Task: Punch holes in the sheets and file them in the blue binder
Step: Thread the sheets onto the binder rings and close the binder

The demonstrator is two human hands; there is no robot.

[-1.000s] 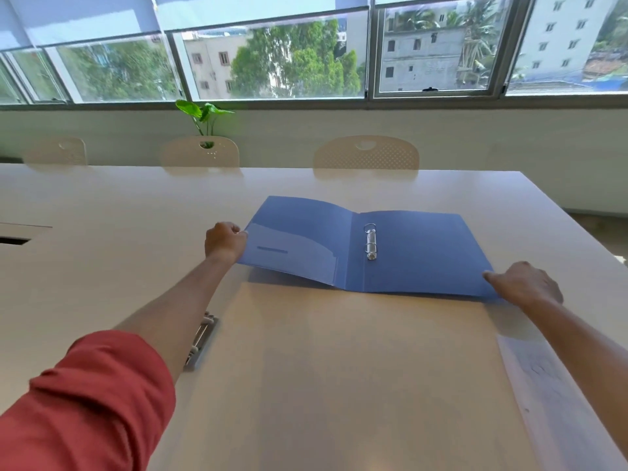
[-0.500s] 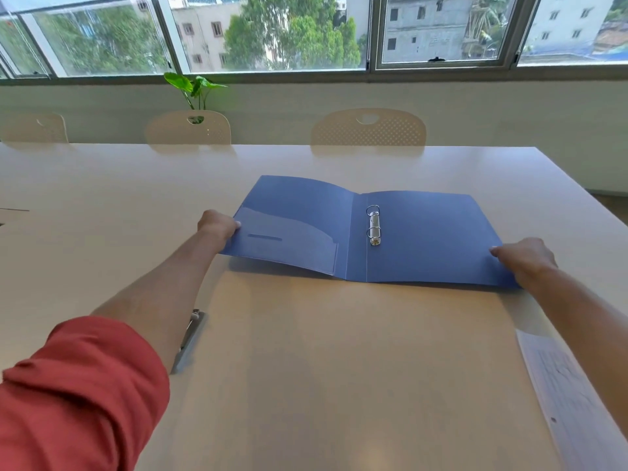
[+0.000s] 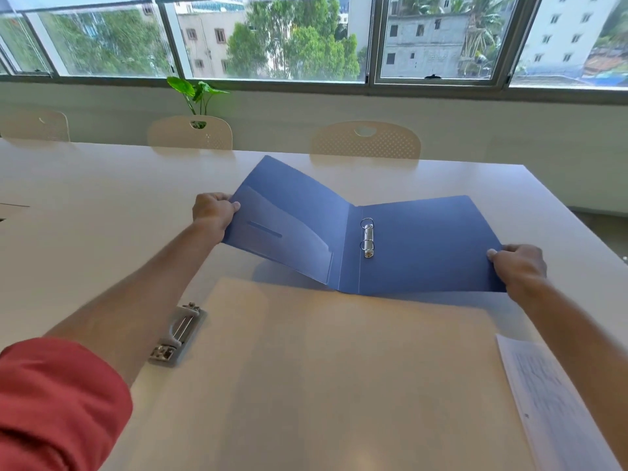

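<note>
The blue binder lies open on the white table, its metal rings shut near the spine. My left hand grips the outer edge of the left cover, which is lifted off the table and tilted up. My right hand pinches the outer edge of the right cover, which lies almost flat. A grey hole punch sits beside my left forearm. Printed sheets lie at the near right, partly under my right forearm.
Three cream chairs stand along the far side of the table, with a green plant behind one. A window wall runs across the back. The table's right edge falls away just past my right hand.
The left cover has risen off the table in my left hand. The binder has come slightly nearer. My right hand keeps its hold on the right edge.
</note>
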